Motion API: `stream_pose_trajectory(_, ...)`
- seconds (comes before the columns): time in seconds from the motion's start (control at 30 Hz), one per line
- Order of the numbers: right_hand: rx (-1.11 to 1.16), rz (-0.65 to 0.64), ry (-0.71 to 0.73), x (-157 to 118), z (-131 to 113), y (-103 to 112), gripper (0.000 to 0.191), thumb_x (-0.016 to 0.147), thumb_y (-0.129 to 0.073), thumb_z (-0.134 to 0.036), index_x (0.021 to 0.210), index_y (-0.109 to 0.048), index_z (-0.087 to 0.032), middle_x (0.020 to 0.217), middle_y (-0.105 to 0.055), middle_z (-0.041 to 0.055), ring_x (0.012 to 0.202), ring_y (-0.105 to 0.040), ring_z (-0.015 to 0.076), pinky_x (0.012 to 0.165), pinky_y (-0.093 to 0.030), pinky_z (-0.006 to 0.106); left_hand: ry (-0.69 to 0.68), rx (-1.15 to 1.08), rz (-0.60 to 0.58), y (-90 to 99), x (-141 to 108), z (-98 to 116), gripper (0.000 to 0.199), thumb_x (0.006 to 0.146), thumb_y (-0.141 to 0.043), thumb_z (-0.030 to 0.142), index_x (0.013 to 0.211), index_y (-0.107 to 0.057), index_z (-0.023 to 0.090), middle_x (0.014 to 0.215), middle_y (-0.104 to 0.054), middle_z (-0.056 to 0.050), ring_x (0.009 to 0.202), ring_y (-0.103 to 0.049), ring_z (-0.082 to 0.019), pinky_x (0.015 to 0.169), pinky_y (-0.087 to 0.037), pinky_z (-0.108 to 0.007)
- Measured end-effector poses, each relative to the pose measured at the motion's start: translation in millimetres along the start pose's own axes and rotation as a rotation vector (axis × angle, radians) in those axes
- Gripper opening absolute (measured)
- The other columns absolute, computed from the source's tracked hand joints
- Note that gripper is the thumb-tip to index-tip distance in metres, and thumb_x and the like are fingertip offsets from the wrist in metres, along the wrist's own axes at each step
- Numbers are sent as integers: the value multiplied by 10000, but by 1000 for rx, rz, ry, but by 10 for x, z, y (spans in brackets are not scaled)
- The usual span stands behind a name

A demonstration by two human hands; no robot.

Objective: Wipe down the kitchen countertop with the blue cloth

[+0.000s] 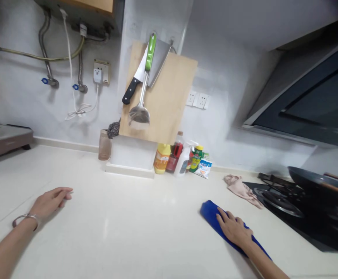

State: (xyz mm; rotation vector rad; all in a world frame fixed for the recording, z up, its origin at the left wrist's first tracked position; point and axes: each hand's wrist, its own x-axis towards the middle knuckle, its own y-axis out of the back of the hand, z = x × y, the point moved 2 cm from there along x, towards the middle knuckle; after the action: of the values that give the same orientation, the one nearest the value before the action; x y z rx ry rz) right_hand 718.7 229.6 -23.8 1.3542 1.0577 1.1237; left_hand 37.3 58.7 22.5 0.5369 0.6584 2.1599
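Note:
My right hand (pixel 236 230) rests on a folded blue cloth (pixel 211 211), holding it against the white countertop (pixel 134 228). Its fingers are slightly bent over the cloth, which sticks out past the fingertips and behind the wrist. Out to the left, my left hand (pixel 49 202) hovers over or lightly touches the counter; which of the two I cannot tell. Its fingers are loosely stretched and hold nothing. A silver bangle (pixel 26 221) circles the left wrist.
A black gas stove (pixel 308 232) with a wok (pixel 311 180) stands at right, a pale rag (pixel 240 188) beside it. Several bottles, including a white spray bottle (pixel 183 161), line the wall. A cutting board (pixel 169 100), knives and a spatula (pixel 139 114) hang above.

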Motion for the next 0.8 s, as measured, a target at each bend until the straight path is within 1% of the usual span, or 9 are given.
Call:
stream_pose_trajectory(0.07,2,9,-84,158,-263,81,598,962,-167,-454,1495,-377,-281,1574,-359,118,1419,-341,396,1008,-296,758,9,125,-16,-65,60,-47,364,770,-477,468,972,-726,296,915,-755,-15,774,-642,-265,716,-480,-370)
stream_pose_trajectory(0.13,-9,26,-96,327,-546,134,584,964,-158,-363,1433,-459,-191,1577,-337,158,1467,-254,375,1037,-237,760,29,242,-49,-135,127,-67,333,785,-473,428,973,-729,327,905,-753,25,884,-633,-289,771,-460,-375)
stream_pose_trajectory(0.17,-14,33,-86,415,-684,148,576,961,-155,-324,1396,-493,-155,1563,-350,180,1468,-256,361,1049,-227,747,34,281,-58,-161,159,-72,332,796,-463,417,984,-725,338,887,-749,45,916,-623,-288,787,-453,-368)
stream_pose_trajectory(0.23,-16,32,-72,580,-950,154,567,960,-158,-291,1350,-523,-101,1493,-421,237,1413,-356,366,1032,-258,728,48,323,-66,-187,211,-80,348,816,-434,413,1018,-711,352,874,-742,76,941,-607,-276,810,-446,-352)
stream_pose_trajectory(0.3,-17,24,-70,704,-1224,141,569,963,-178,-299,1397,-465,-68,1420,-470,293,1322,-462,403,971,-308,724,57,338,-79,-190,240,-78,359,820,-423,411,1033,-705,349,908,-741,81,959,-601,-270,827,-446,-344)
stream_pose_trajectory(0.4,-32,11,-44,752,-1699,116,599,968,-207,-328,1506,-303,-84,1405,-458,333,1280,-490,454,921,-330,712,64,350,-89,-178,226,-34,356,812,-436,399,1033,-708,338,944,-743,34,949,-616,-289,815,-449,-361)
stream_pose_trajectory(0.47,-40,-6,8,671,-2064,107,603,970,-220,-348,1519,-284,-107,1414,-455,323,1281,-490,458,929,-328,698,65,368,-88,-175,187,23,348,816,-440,398,1028,-708,338,932,-739,-10,927,-630,-305,798,-450,-382)
stream_pose_trajectory(0.53,-45,-14,87,497,-2453,116,599,971,-230,-367,1509,-309,-115,1427,-450,313,1290,-481,454,943,-323,694,53,403,-89,-180,141,86,340,831,-424,395,1019,-702,342,932,-734,-34,931,-637,-315,798,-449,-397)
stream_pose_trajectory(0.8,-26,53,463,-622,-3949,289,613,972,-259,-397,1472,-367,-59,1416,-476,315,1263,-500,442,958,-353,648,-62,479,-130,-202,34,206,328,887,-377,336,974,-690,290,1002,-734,-71,949,-658,-298,774,-464,-381)
